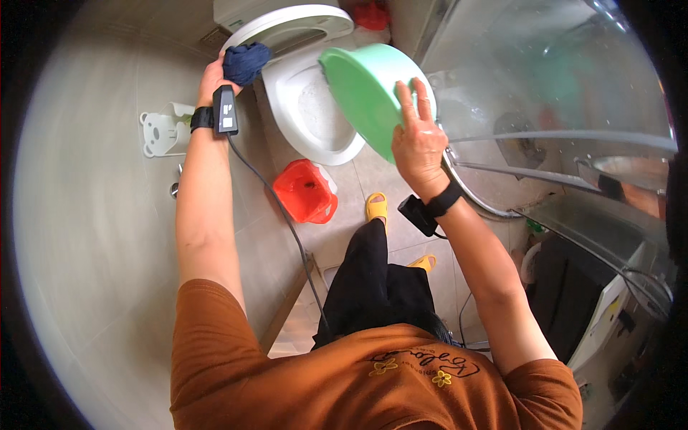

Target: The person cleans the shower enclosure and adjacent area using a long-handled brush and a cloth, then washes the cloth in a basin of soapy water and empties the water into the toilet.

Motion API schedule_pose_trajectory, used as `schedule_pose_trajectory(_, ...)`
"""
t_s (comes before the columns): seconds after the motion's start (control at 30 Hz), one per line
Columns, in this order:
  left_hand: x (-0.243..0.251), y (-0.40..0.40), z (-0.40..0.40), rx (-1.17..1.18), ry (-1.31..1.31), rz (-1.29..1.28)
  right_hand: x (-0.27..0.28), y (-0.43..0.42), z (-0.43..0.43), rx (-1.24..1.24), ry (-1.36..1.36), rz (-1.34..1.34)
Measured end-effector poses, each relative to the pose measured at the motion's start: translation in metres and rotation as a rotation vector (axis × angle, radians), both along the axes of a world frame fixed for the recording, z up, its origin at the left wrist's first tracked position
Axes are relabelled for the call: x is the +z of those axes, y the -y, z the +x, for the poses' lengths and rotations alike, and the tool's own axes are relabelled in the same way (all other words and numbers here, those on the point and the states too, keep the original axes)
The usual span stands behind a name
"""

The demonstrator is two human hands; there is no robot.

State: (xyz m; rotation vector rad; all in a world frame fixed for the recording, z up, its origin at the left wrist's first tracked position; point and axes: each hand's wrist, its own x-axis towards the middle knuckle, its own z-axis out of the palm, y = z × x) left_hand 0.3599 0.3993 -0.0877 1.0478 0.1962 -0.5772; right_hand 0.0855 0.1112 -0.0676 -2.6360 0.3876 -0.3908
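My left hand [214,80] holds a bunched dark blue cloth [246,63] at the upper left, beside the raised seat of a white toilet [279,102]. A light green plastic basin [360,97] is tipped on its side over the toilet bowl's right part, its opening turned to the left. My right hand [422,142] grips the basin, with fingers spread on its outer side and the thumb near the rim. Bubbly water shows in the bowl. Each wrist bears a black strap with a small black device.
A red bin [305,191] stands on the tiled floor below the toilet. A white wall holder [164,130] is fixed at left. A clear glass panel [527,80] and a curved metal edge [473,199] lie at right. A dark cable hangs from my left wrist.
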Motion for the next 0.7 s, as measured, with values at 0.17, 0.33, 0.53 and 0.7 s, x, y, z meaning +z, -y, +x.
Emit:
schedule_pose_trajectory(0.17,-0.022,-0.044,0.023,-0.25,0.005,-0.447,-0.018,-0.026,0.043,0.298,0.235,-0.099)
schedule_pose_trajectory(0.33,-0.009,-0.005,0.02,0.126,-0.009,-0.006,-0.037,-0.008,0.089,0.155,0.089,-0.24)
schedule_pose_trajectory(0.53,-0.015,-0.018,0.018,0.13,-0.044,-0.087,-0.04,-0.013,0.103,-0.026,0.113,0.062)
schedule_pose_trajectory(0.7,-0.009,-0.003,-0.016,0.009,-0.099,-0.105,-0.067,0.009,0.077,-0.218,-0.028,0.143)
